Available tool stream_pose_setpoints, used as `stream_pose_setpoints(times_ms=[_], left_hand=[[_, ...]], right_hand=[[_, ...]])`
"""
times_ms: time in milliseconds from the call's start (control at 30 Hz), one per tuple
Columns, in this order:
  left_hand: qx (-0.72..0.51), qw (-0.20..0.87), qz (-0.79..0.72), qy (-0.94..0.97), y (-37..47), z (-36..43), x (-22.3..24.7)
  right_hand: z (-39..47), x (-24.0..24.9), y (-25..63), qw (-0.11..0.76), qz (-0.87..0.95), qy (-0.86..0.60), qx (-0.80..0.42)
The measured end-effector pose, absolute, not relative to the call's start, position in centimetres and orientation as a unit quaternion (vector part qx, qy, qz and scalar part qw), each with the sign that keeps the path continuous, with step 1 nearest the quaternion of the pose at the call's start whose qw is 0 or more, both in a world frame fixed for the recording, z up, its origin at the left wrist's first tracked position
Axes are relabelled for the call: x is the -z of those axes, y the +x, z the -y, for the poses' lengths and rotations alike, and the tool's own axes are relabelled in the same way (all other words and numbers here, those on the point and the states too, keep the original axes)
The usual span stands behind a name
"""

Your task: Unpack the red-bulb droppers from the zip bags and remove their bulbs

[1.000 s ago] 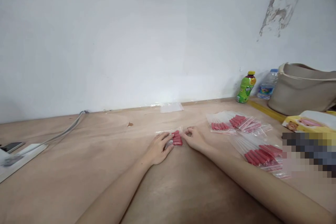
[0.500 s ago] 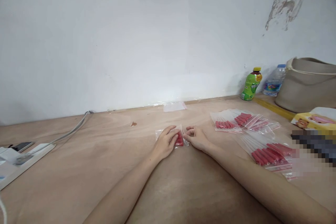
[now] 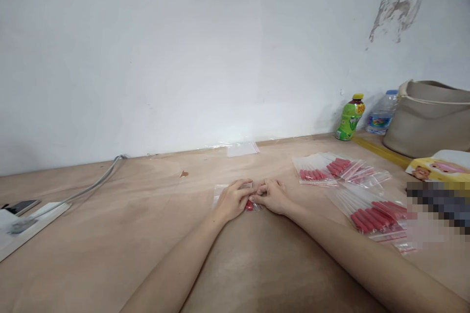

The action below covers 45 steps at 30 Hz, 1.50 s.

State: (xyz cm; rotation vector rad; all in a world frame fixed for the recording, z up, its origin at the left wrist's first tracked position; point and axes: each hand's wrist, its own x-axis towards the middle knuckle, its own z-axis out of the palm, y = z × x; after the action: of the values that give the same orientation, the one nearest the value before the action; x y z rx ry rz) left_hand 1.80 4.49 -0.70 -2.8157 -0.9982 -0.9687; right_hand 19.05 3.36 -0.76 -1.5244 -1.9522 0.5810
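A small clear zip bag (image 3: 219, 193) lies on the table in front of me, mostly covered by my hands. Part of its red contents (image 3: 249, 205) shows between them. My left hand (image 3: 232, 199) rests over the bag, its fingers curled onto the plastic. From the other side my right hand (image 3: 274, 196) pinches the bag's right edge, thumb and fingers pressed together beside the left fingertips. Off to the right lie several filled zip bags (image 3: 370, 217) with red stick-like pieces, and more such bags (image 3: 340, 167) lie behind them.
Against the wall lies a flat clear bag (image 3: 242, 149). A green bottle (image 3: 348, 118), a water bottle (image 3: 384, 113) and a grey-beige bucket (image 3: 428, 120) stand at the back right, near a yellow packet (image 3: 436, 168). At left are a cable (image 3: 99, 183), a phone (image 3: 24, 206) and a white board (image 3: 44, 222).
My right hand has moved slightly left over the bag, and its fingers now meet the left hand's fingertips. Less of the red contents shows. The view has shifted slightly.
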Motion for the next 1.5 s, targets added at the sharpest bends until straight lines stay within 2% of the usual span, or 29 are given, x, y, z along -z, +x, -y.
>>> stream_pose_setpoints(times_ms=[167, 733, 967, 1500], left_hand=[[0.329, -0.009, 0.32, -0.888, 1.8, -4.5, 1.2], [0.311, 0.0, 0.337, -0.889, 1.8, -4.1, 0.9], [0.269, 0.025, 0.335, -0.902, 1.8, -4.2, 0.0], [0.308, 0.132, 0.317, -0.887, 1.6, -4.5, 0.6]], right_hand=[[-3.4, 0.3, 19.2, 0.307, 0.71, -0.576, -0.265], [-3.4, -0.1, 18.5, 0.318, 0.672, -0.598, -0.3], [-3.3, 0.0, 18.6, 0.318, 0.677, -0.592, -0.299], [-3.3, 0.0, 18.9, 0.31, 0.679, -0.584, -0.318]])
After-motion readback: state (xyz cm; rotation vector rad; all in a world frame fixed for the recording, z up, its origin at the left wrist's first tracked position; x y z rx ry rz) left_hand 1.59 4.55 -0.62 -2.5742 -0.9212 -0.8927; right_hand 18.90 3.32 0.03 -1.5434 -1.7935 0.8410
